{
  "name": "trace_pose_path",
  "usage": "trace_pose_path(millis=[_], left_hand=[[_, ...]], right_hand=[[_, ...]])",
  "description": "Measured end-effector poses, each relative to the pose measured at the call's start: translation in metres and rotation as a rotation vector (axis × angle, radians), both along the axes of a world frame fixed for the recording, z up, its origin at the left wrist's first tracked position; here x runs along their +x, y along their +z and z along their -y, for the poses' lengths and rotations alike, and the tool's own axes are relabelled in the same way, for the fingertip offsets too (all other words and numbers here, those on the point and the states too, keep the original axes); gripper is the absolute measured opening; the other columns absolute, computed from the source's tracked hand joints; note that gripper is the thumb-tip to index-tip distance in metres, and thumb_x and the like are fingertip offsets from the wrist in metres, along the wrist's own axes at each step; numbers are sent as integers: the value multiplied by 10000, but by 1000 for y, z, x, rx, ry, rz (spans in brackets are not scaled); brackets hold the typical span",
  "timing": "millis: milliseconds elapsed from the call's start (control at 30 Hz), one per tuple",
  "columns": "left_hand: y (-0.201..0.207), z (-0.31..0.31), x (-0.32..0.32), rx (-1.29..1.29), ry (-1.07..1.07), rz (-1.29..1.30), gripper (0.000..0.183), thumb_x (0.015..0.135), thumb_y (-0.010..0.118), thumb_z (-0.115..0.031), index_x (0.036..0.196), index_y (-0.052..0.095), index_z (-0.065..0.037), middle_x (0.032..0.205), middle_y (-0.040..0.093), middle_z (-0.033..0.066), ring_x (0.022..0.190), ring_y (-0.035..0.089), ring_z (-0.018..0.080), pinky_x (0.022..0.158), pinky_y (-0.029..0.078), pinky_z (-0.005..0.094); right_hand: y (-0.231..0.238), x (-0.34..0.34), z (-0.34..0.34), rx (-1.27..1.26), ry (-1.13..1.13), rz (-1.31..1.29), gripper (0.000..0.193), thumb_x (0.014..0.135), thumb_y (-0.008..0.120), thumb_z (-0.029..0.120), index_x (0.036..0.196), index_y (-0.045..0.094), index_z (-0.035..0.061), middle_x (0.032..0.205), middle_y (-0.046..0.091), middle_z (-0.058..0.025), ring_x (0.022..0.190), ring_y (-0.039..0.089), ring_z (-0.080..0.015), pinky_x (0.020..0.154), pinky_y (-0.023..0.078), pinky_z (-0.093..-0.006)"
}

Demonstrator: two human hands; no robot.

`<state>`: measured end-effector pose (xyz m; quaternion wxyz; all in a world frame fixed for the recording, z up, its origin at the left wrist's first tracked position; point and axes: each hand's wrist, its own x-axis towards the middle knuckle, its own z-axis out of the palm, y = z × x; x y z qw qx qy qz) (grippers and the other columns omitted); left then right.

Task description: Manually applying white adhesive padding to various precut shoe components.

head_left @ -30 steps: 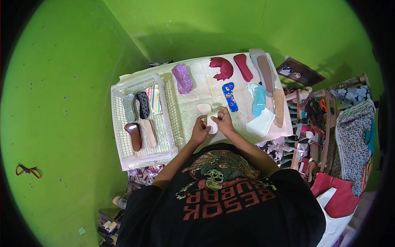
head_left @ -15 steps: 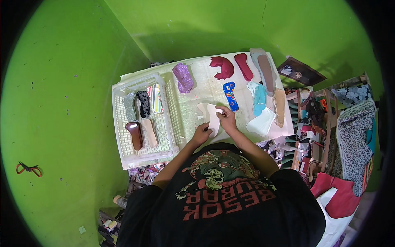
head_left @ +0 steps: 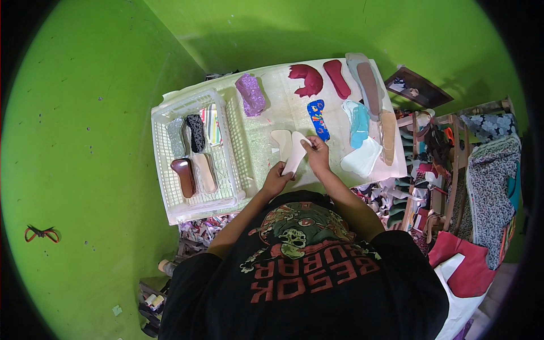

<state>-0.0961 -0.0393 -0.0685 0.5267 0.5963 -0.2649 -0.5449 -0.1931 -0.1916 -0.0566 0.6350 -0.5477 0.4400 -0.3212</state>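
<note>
Both hands hold a pale pinkish-white insole point(head_left: 296, 152) above the near edge of the table. My left hand point(head_left: 277, 178) pinches its lower end, and my right hand point(head_left: 317, 154) grips its upper right side. A cream insole-shaped piece point(head_left: 281, 142) lies on the table just left of it. Farther off, beyond my right hand, rests a blue patterned insole-shaped piece point(head_left: 318, 120). To its right are teal pieces point(head_left: 358, 127) and a white piece point(head_left: 362, 157).
At left stands a white plastic basket point(head_left: 231, 170) with stacked insole pieces inside. Purple pieces point(head_left: 250, 95), a curved maroon scrap point(head_left: 306, 80), a maroon stack point(head_left: 338, 79) and long grey-brown pieces point(head_left: 369, 90) line the table's far side. Racks of material point(head_left: 439, 170) stand at right; scissors point(head_left: 41, 233) hang on the green wall.
The held insole has straightened from a bent curve and now slants up to the right. My right hand has shifted slightly right; the cream piece beside it shows more.
</note>
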Motion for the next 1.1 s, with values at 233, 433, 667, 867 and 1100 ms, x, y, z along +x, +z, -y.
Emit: trace_pose_path(millis=[233, 433, 667, 867, 1100], left_hand=[[26, -13, 17, -31, 111, 15, 175, 932, 568, -106, 1072, 507, -19, 839, 667, 63, 742, 610, 126, 696, 464, 261], [46, -33, 41, -81, 152, -98, 203, 994, 489, -186, 1064, 569, -13, 839, 666, 58, 740, 604, 124, 707, 470, 268], [59, -64, 62, -147, 296, -18, 202, 975, 544, -194, 961, 632, -13, 785, 625, 8, 717, 563, 77, 699, 452, 241], [70, -101, 91, -179, 394, -7, 200, 935, 598, -128, 1092, 598, -4, 838, 623, 6, 735, 558, 73, 705, 448, 230], [73, -138, 120, -309, 679, -8, 357, 921, 537, -2, 1216, 348, -70, 828, 476, 15, 724, 516, 101, 704, 466, 257]], right_hand=[[8, 25, 7, -46, 38, -1, 177, 867, 682, 102, 1007, 687, -6, 804, 650, 1, 678, 515, -45, 639, 428, -209], [32, 74, 4, -52, 123, 28, 178, 892, 642, 79, 1048, 673, -2, 803, 625, 24, 673, 471, -30, 616, 404, -195], [55, 141, -23, -50, 258, 212, 118, 892, 590, -22, 1003, 579, 16, 820, 613, -4, 702, 518, -40, 642, 428, -198], [60, 187, -55, -61, 437, 172, 90, 901, 572, -22, 972, 578, 33, 841, 615, -1, 695, 537, -50, 603, 423, -203], [62, 234, -88, 16, 590, 39, 199, 853, 565, -55, 1019, 659, 4, 803, 620, -8, 700, 549, -73, 652, 448, -224]])
